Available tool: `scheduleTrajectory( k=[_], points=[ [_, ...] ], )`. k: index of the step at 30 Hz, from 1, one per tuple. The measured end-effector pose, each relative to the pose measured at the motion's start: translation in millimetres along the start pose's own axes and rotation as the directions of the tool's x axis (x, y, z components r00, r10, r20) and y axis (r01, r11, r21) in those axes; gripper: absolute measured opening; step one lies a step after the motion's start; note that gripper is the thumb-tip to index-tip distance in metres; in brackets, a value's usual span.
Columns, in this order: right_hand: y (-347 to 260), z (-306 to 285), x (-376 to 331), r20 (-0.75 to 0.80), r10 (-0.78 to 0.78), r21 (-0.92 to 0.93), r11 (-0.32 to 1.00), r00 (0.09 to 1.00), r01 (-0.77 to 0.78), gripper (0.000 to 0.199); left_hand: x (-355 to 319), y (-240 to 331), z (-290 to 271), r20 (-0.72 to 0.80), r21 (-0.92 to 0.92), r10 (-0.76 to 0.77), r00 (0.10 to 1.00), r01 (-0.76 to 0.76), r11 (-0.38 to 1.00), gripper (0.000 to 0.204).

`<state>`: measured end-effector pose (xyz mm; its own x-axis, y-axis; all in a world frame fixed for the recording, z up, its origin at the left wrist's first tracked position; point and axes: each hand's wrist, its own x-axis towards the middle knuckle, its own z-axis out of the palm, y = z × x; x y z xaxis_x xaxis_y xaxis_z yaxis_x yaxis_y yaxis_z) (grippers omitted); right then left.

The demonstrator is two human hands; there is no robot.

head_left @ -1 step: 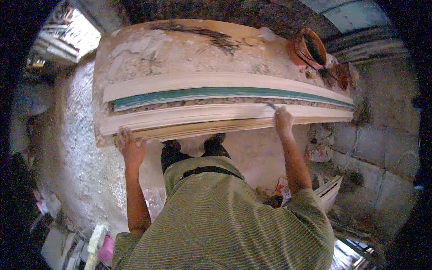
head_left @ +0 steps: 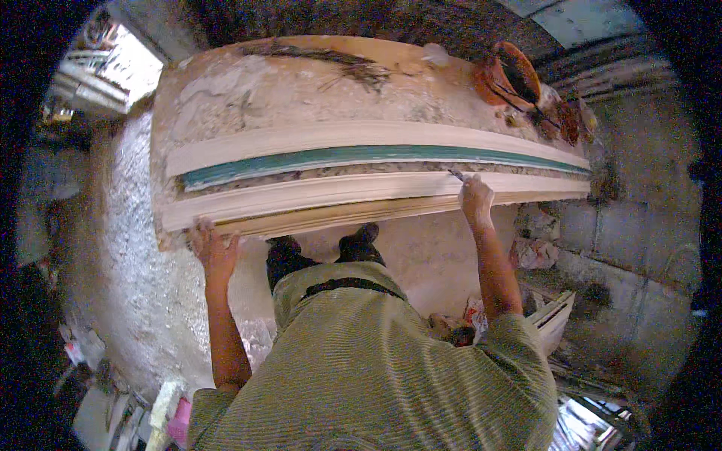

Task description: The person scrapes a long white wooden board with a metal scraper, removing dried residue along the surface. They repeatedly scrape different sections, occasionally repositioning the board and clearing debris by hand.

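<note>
My left hand lies at the near left end of a long pale moulding, its fingers apart and touching the edge. Toward the right end of that moulding, my right hand is closed round a small dark-tipped tool. The tool's tip points left, over the moulding's far edge; its exact kind cannot be made out. Just beyond runs a green strip with a pale border. Another pale moulding lies behind it, all roughly parallel.
These pieces lie on a dusty worktable. At its far right is an orange bucket, tipped sideways, with clutter beside it. Dark thin strands lie at the back. A block wall stands to the right.
My right hand and its tool have shifted very slightly against the moulding, and the tool looks less blurred. My left hand stays at the left end. The whole view has moved a little.
</note>
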<state>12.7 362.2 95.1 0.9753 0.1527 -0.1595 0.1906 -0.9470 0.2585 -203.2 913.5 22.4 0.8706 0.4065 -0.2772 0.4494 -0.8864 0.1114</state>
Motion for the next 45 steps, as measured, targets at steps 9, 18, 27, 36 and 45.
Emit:
scheduleTrajectory(
  k=[9,18,27,36,45],
  points=[
    [84.3,83.2,4.7,-0.232,-0.142,0.212,0.958,0.962,0.192,0.009,-8.9,296.7,34.6,-0.190,-0.259,0.360,0.914,-0.400,0.879,0.084],
    [343.6,149.9,23.7,-0.246,0.113,0.157,0.985,0.963,-0.075,0.017,-58.0,593.5,58.3,0.133,-0.134,0.788,0.601,-0.777,0.615,0.080],
    [362.8,156.7,26.0,-0.096,0.116,0.342,0.937,0.989,-0.077,0.011,-43.2,753.4,87.6,0.217,-0.329,0.907,0.362,-0.847,0.417,0.071],
    [660.8,241.3,67.3,-0.054,0.220,0.166,0.964,0.974,-0.209,0.012,-39.4,974.9,146.1,0.064,-0.467,0.871,0.486,-0.757,0.457,0.068],
    [785.8,289.5,69.9,-0.303,-0.166,-0.064,0.986,0.938,0.154,0.020,-47.0,1150.4,175.8,0.169,-0.330,0.897,0.410,-0.833,0.443,0.073]
  ],
)
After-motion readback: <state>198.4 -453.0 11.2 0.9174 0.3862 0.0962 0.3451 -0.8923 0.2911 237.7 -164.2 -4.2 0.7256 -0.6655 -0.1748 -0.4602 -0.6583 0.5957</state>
